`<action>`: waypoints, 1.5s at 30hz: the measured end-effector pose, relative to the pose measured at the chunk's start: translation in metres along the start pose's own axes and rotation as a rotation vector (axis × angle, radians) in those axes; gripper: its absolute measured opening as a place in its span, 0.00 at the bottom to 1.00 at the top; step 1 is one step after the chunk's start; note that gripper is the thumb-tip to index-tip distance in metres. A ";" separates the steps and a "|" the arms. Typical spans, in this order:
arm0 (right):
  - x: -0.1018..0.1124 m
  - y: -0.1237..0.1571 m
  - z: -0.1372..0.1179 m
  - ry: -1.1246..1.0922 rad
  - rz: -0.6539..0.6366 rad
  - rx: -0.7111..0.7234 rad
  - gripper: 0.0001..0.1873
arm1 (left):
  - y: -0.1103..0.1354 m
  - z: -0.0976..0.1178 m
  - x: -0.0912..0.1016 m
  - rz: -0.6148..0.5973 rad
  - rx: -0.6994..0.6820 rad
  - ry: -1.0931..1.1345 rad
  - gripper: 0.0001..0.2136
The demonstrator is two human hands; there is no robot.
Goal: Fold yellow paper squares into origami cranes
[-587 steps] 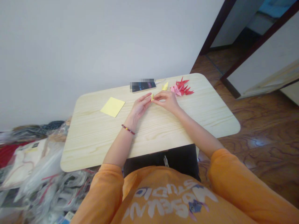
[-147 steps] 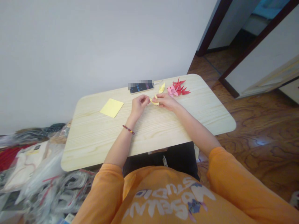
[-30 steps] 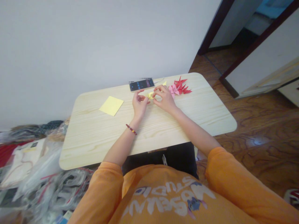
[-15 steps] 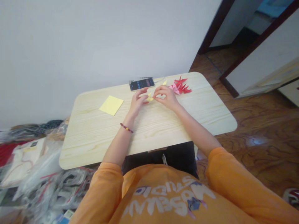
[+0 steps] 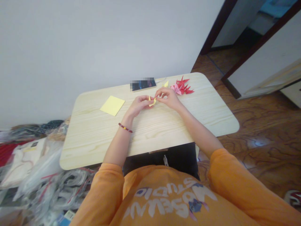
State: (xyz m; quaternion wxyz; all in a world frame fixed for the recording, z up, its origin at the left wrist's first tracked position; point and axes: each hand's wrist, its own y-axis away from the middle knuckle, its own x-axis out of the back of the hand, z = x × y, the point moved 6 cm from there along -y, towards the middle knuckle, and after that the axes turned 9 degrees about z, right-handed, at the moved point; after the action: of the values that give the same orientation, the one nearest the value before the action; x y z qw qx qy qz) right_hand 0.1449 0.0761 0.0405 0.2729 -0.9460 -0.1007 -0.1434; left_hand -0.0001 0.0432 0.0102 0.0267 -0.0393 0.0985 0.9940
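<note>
The fingers (image 5: 147, 99) of the left hand (image 5: 138, 106) and the fingers (image 5: 160, 93) of the right hand (image 5: 169, 98) are pinched together on a small folded piece of yellow paper (image 5: 152, 102), one hand on each side of it, with its pointed ends showing between them. The hands nearly meet around the paper, which sits over the far half of the desk (image 5: 164, 135); whether it touches the wood cannot be told. A beaded red-and-yellow bracelet (image 5: 125, 127) circles the left wrist.

With the folded paper at the clock's centre and the far edge of the desk at twelve, a smartphone (image 5: 143, 84) lies at eleven, partly blurred, and a thin white cable (image 5: 160, 81) runs beside it. A small yellow origami piece (image 5: 166, 84) sits at one, just beyond the right hand. A cluster of red and pink origami cranes (image 5: 182, 87) lies at two, near the right hand. A square yellow sheet (image 5: 112, 105) lies flat at nine, well apart from the left hand.

Off the desk, a heap of plastic bags (image 5: 47, 188) lies at eight and a polished wood floor (image 5: 258, 157) spreads at four. An orange sweatshirt (image 5: 164, 201) fills six, and a white wall (image 5: 94, 40) rises behind the desk.
</note>
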 end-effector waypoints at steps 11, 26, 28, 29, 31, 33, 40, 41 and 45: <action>0.000 0.005 -0.018 0.192 -0.003 0.289 0.06 | -0.003 -0.006 0.005 0.032 0.036 0.011 0.13; -0.007 0.013 -0.021 0.412 -0.057 0.552 0.09 | -0.002 -0.010 0.010 0.031 0.146 -0.015 0.13; -0.008 0.013 -0.021 0.393 -0.062 0.552 0.09 | -0.002 -0.011 0.010 -0.007 0.176 0.002 0.12; -0.009 0.014 -0.022 0.381 -0.066 0.548 0.09 | -0.001 -0.011 0.010 -0.026 0.192 0.009 0.11; -0.010 0.014 -0.023 0.369 -0.077 0.531 0.09 | -0.001 -0.012 0.010 -0.056 0.219 0.021 0.10; -0.012 0.015 -0.024 0.367 -0.091 0.511 0.09 | -0.001 -0.012 0.010 -0.063 0.241 0.033 0.08; -0.014 0.017 -0.026 0.352 -0.129 0.505 0.09 | -0.004 -0.018 0.013 -0.059 0.290 0.070 0.07; -0.014 0.017 -0.026 0.353 -0.128 0.507 0.08 | -0.004 -0.019 0.014 -0.069 0.288 0.063 0.07; -0.014 0.018 -0.030 0.356 -0.096 0.495 0.07 | -0.003 -0.018 0.012 -0.133 0.235 0.015 0.09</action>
State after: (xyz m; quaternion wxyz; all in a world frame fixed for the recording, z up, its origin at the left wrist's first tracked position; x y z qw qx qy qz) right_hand 0.1297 0.0434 0.0515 0.5015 -0.8048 -0.1276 -0.2908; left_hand -0.0109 0.0434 -0.0090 0.0961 -0.0496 0.2115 0.9714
